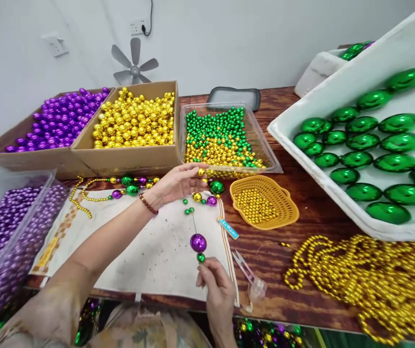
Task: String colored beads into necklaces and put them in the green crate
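Observation:
My right hand [217, 285] pinches just below a small green bead [200, 258]. A large purple bead [198, 243] sits directly above it, and a thin needle or wire sticks up from that. My left hand [181, 184], with a brown bead bracelet [148, 204] at the wrist, reaches past the far edge of the white cloth [131, 251]. At its fingertips is a gold bead [201, 172]. Loose small green beads [189, 211] lie between the hands. A strung garland of mixed beads [131, 188] runs along the cloth's far side, partly behind my left hand.
Cardboard boxes hold purple beads [65, 116] and gold beads [135, 121]. A clear tub [278, 166] has green and gold beads. Right of the cloth are a yellow basket [289, 212], small scissors [244, 267], gold bead strands [374, 280] and a tilted white foam box [283, 130].

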Tool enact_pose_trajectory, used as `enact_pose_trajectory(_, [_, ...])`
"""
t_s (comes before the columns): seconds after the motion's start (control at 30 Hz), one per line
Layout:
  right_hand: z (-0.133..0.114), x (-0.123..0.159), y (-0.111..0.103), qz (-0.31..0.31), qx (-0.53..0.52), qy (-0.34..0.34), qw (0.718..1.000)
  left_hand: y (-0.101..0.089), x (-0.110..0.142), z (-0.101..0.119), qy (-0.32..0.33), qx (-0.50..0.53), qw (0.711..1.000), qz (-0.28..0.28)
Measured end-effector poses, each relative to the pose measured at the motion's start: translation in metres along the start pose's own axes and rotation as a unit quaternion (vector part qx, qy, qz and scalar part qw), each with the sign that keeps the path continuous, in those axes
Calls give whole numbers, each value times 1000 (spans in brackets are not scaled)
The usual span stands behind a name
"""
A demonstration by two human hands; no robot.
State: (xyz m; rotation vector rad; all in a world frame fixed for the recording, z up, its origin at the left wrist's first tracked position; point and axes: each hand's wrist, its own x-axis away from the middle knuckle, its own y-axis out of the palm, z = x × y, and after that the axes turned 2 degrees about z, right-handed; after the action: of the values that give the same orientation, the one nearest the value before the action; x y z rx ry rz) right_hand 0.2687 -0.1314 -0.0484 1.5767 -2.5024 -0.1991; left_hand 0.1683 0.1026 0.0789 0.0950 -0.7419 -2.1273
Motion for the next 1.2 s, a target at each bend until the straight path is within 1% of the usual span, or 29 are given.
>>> enact_pose_trajectory(0.07, [-13, 1, 5, 7, 15, -18, 1000, -3, 27, -8, -3, 47, 999, 17])
enact_pose_trajectory(0.17, [-27, 4, 10, 14, 33, -33, 999, -7, 56, -18, -8, 116, 993, 35])
enact_pose_trajectory(0.23, [-33, 7, 12, 14, 37, -31, 999, -8, 70, -24, -15, 147, 988, 45])
enact_pose_trajectory(0.33, [-36, 11, 15, 10, 40, -18, 999, -9, 84, -29, -13, 167, 984, 61])
enact_pose_trajectory(0.5, [-36, 15, 19, 19, 38, 1, 999, -10, 92, -33, -5, 195, 975, 102])
enact_pose_trajectory(0.57, [-36, 16, 20, 24, 44, 9, 999, -12, 92, -34, -4, 205, 973, 109])
enact_pose_trajectory(0.8, [-38, 19, 23, 52, 40, 34, 997, -16, 93, -33, 20, 177, 980, 90])
enact_pose_trajectory(0.9, [-39, 17, 29, 43, 46, 49, 997, -18, 94, -36, 23, 135, 986, 94])
enact_pose_trajectory(1.0, [-38, 11, 44, 30, 44, 55, 997, -16, 98, -48, 27, 67, 992, 105])
enact_pose_trajectory(1.03, [-36, 9, 50, 29, 40, 54, 997, -15, 100, -54, 24, 59, 992, 109])
enact_pose_trajectory(1.1, [-33, 7, 58, 21, 39, 53, 998, -11, 104, -66, 17, 79, 989, 123])
enact_pose_trajectory(1.17, [-30, 4, 60, -16, 60, 55, 997, -8, 107, -75, 23, 107, 981, 160])
enact_pose_trajectory(1.2, [-30, 2, 58, -34, 76, 52, 995, -6, 109, -78, 29, 106, 977, 181])
